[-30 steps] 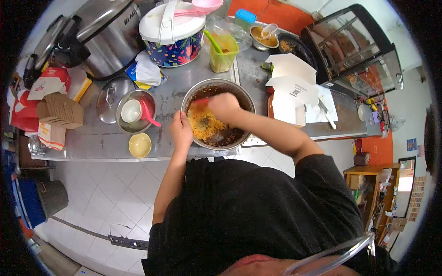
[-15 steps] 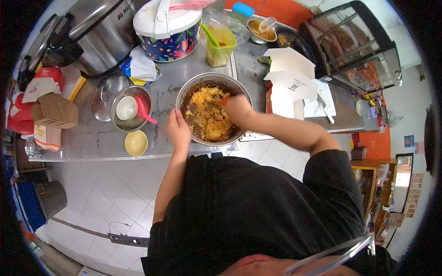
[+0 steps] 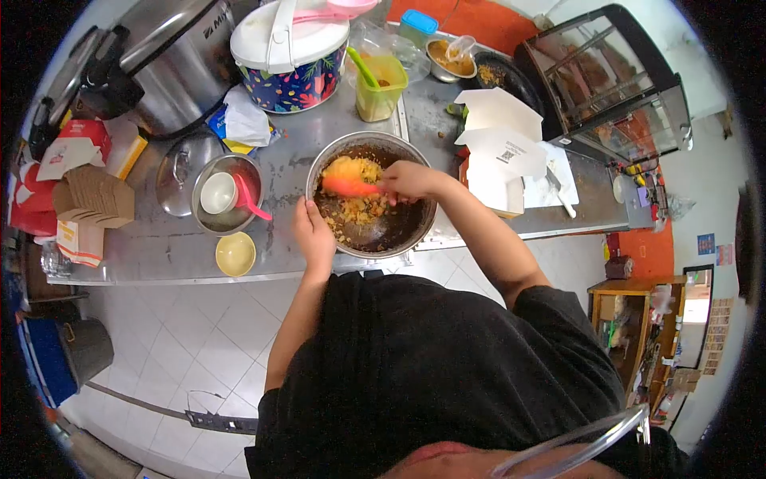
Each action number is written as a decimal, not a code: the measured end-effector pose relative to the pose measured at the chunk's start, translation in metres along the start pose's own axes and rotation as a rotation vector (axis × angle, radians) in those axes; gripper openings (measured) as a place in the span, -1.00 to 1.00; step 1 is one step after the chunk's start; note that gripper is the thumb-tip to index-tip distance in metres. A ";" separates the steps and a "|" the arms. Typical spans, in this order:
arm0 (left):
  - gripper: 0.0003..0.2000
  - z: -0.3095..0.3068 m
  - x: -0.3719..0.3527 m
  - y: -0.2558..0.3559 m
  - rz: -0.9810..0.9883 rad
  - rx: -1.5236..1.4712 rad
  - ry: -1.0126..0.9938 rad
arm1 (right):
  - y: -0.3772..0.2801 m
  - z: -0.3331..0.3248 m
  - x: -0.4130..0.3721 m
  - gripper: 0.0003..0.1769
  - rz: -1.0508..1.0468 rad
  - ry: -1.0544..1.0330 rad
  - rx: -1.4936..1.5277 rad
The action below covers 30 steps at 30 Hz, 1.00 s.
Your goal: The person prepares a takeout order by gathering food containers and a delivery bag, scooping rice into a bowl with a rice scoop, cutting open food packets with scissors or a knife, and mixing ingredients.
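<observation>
A large metal bowl (image 3: pixel 371 249) stands on the counter with fried rice (image 3: pixel 363 211) in it, yellow-orange and crumbly. My right hand (image 3: pixel 409 182) is closed around the handle of an orange-red rice paddle (image 3: pixel 347 186). The paddle's broad end is inside the bowl, over the rice at the left. My left hand (image 3: pixel 313 231) grips the bowl's near left rim, with the thumb up along the edge. Part of the bowl's right wall is behind my right hand.
Left are a smaller bowl (image 3: pixel 254 172) with a white cup (image 3: pixel 219 193) and pink spoon (image 3: pixel 254 201), and a yellow bowl (image 3: pixel 236 254). A patterned bucket (image 3: pixel 291 80) and green container (image 3: pixel 381 97) stand behind. Rightward lie an open carton (image 3: pixel 499 180) and knife (image 3: pixel 562 194).
My right hand has moved slightly left, bringing the rice paddle into view across the bowl. The rice has shifted toward the far left, baring the near right bottom. My left hand stays on the rim.
</observation>
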State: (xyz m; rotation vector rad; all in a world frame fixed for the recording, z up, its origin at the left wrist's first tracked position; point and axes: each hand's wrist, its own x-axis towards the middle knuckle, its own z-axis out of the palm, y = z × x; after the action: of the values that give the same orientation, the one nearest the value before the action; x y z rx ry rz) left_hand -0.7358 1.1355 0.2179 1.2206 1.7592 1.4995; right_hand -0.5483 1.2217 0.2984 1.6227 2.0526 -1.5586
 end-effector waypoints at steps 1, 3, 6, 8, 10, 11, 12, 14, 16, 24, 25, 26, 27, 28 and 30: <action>-0.69 0.000 -0.001 -0.001 0.026 0.015 0.021 | 0.001 0.002 0.002 -0.76 0.001 -0.005 -0.005; -0.69 0.001 -0.001 -0.001 0.035 0.032 0.035 | -0.003 0.013 0.003 -0.79 -0.249 0.599 -0.467; -0.68 0.001 -0.001 0.002 0.037 0.051 0.029 | -0.014 0.068 0.019 -0.80 -0.015 0.323 -0.754; -0.68 0.001 0.000 0.003 0.022 0.048 0.026 | -0.011 0.070 0.025 -0.80 -0.084 0.215 -0.729; -0.69 -0.002 -0.001 0.003 0.040 0.061 0.012 | -0.028 0.047 0.017 -0.79 -0.222 -0.015 -0.820; -0.69 -0.004 -0.001 0.005 0.043 0.065 0.008 | -0.038 0.025 0.008 -0.80 -0.205 -0.005 -0.886; -0.69 -0.006 0.000 0.008 0.013 0.050 -0.020 | -0.043 0.011 0.004 -0.80 -0.188 0.004 -0.958; -0.69 -0.004 0.001 0.011 -0.025 0.028 -0.033 | -0.024 0.021 0.013 -0.81 -0.085 0.208 -0.794; -0.70 -0.005 0.000 0.011 0.001 0.106 -0.037 | 0.031 0.048 0.045 -0.80 -0.067 0.270 -0.800; -0.71 -0.003 0.001 0.000 0.012 0.061 -0.044 | -0.020 0.012 0.012 -0.84 0.006 0.339 -1.189; -0.71 -0.005 0.003 0.004 0.000 0.096 -0.083 | -0.017 0.024 0.023 -0.84 -0.049 0.319 -1.213; -0.71 -0.005 0.004 0.004 0.004 0.096 -0.082 | -0.014 0.033 0.032 -0.82 -0.163 0.353 -1.091; -0.73 -0.004 0.004 0.004 0.033 0.071 -0.051 | -0.029 0.040 0.021 -0.81 -0.218 0.277 -1.086; -0.74 -0.004 0.003 0.004 0.058 0.046 -0.020 | -0.043 0.049 0.005 -0.80 -0.273 0.195 -1.078; -0.73 -0.003 0.001 0.002 0.046 0.070 0.002 | -0.055 0.063 -0.027 -0.81 -0.308 -0.041 -1.106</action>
State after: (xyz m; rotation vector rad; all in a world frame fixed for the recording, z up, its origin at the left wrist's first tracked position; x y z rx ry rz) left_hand -0.7386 1.1349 0.2204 1.3029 1.8104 1.4762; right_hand -0.6089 1.1619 0.3195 0.8510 2.4664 -0.2553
